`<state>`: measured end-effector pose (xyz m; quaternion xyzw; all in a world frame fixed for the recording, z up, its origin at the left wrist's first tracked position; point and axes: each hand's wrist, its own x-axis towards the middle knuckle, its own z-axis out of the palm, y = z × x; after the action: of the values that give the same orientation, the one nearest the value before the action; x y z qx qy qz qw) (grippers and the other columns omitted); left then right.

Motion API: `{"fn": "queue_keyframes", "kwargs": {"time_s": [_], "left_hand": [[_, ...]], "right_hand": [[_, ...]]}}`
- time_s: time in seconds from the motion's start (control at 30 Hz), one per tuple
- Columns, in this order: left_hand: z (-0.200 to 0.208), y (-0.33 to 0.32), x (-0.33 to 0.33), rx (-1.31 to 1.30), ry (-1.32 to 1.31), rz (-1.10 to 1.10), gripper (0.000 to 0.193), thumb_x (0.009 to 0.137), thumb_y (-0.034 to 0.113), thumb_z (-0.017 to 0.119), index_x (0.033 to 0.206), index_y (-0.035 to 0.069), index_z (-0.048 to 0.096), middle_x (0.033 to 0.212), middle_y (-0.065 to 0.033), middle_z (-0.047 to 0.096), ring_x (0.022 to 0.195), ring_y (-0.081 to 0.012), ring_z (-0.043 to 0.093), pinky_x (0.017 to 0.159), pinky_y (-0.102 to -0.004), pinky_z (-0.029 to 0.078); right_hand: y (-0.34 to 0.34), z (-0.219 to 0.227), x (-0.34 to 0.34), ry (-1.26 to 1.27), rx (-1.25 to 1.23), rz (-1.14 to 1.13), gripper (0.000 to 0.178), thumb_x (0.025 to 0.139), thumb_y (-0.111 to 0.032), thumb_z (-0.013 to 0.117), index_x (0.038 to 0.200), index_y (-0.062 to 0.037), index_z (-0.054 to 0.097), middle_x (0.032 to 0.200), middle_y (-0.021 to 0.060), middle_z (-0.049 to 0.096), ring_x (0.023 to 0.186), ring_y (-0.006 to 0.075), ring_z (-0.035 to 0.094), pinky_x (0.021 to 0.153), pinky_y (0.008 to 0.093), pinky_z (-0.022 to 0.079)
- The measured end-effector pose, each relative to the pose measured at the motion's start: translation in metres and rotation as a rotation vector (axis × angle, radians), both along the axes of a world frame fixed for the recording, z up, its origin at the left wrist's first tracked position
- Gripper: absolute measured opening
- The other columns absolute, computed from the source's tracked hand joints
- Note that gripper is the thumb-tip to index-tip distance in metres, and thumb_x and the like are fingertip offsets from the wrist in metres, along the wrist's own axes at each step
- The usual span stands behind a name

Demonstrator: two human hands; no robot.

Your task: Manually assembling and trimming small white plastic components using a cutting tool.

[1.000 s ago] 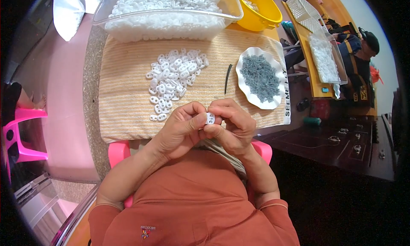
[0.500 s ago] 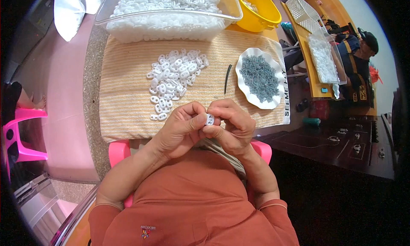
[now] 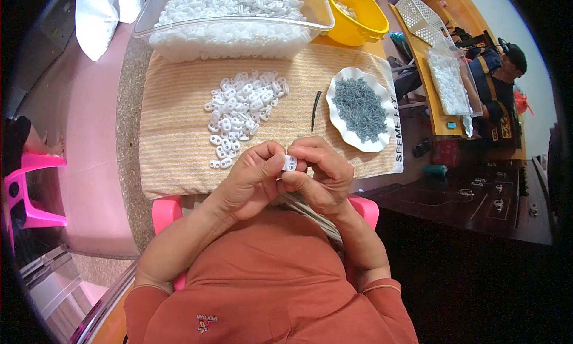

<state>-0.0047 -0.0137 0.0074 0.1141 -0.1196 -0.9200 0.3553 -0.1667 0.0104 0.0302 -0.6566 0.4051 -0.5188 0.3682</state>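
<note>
A small white plastic piece with two holes [image 3: 290, 163] is pinched between my hands, just past the near edge of the striped towel. My left hand [image 3: 253, 180] grips its left side with thumb and forefinger. On the other side, the fingertips of my right hand [image 3: 325, 176] close round it. Whether anything smaller sits in the holes, I cannot tell. Beyond my hands lies a loose pile of similar white pieces [image 3: 248, 102]. Many tiny grey-blue, thin parts [image 3: 360, 108] fill a white scalloped plate [image 3: 342, 134] on the right. A thin black rod [image 3: 316, 111] lies beside it.
A clear plastic bin [image 3: 233, 31] heaped with white pieces stands at the back of the towel [image 3: 173, 135]. Next to it is a yellow basin [image 3: 358, 32]. To the right, another person [image 3: 498, 75] sits at a second table [image 3: 440, 126]. A pink stool [image 3: 39, 216] stands left.
The white piece has turned slightly in my fingers, its holes now facing more squarely up. My right hand has shifted a little left; the view has also moved slightly.
</note>
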Motion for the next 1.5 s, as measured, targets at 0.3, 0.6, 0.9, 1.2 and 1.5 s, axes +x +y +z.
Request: {"fn": "queue_keyframes", "kwargs": {"time_s": [0.3,0.6,0.9,1.2,1.5], "left_hand": [[-0.0019,0.0019,0.0012,-0.055,-0.005,0.018,0.013,0.090,0.019,0.063,0.090,0.008,0.055,0.093,-0.0053,0.060,0.083,-0.0115,0.058,0.076,-0.0248,0.049],[0.0008,0.0024,-0.0021,-0.029,0.003,0.025,0.016,0.093,0.023,0.060,0.095,0.008,0.056,0.095,-0.0056,0.060,0.082,-0.0120,0.057,0.073,-0.0257,0.048],[0.0021,0.0034,-0.0002,-0.038,-0.002,0.008,0.017,0.094,0.025,0.058,0.096,0.008,0.056,0.096,-0.0057,0.060,0.083,-0.0120,0.057,0.074,-0.0262,0.049],[-0.0013,0.0011,-0.0001,-0.082,-0.007,0.006,0.015,0.092,0.021,0.062,0.089,0.008,0.055,0.092,-0.0056,0.060,0.083,-0.0120,0.058,0.074,-0.0255,0.049],[-0.0014,0.0036,-0.0015,-0.026,-0.061,0.053,0.015,0.091,0.021,0.062,0.094,0.008,0.055,0.092,-0.0062,0.061,0.081,-0.0125,0.059,0.073,-0.0266,0.051]], "right_hand": [[0.0005,0.0041,0.0015,0.025,-0.004,0.025,0.030,0.074,0.000,0.075,0.102,0.0039,0.063,0.098,0.0134,0.060,0.076,0.0110,0.053,0.065,0.0207,0.043],[0.0010,-0.0008,0.0005,-0.003,-0.012,0.011,0.033,0.076,-0.001,0.075,0.106,0.0052,0.062,0.101,0.0142,0.059,0.079,0.0121,0.053,0.068,0.0213,0.044],[0.0024,-0.0017,0.0007,-0.009,-0.032,0.020,0.034,0.077,-0.001,0.075,0.107,0.0053,0.061,0.102,0.0149,0.058,0.080,0.0125,0.053,0.069,0.0218,0.044],[0.0007,-0.0001,0.0011,0.018,-0.057,0.016,0.033,0.075,-0.002,0.076,0.104,0.0049,0.062,0.100,0.0142,0.060,0.079,0.0120,0.054,0.068,0.0217,0.045],[-0.0006,-0.0020,0.0011,0.026,-0.023,0.006,0.031,0.077,0.001,0.073,0.105,0.0040,0.062,0.101,0.0133,0.060,0.079,0.0109,0.054,0.068,0.0223,0.045]]}}
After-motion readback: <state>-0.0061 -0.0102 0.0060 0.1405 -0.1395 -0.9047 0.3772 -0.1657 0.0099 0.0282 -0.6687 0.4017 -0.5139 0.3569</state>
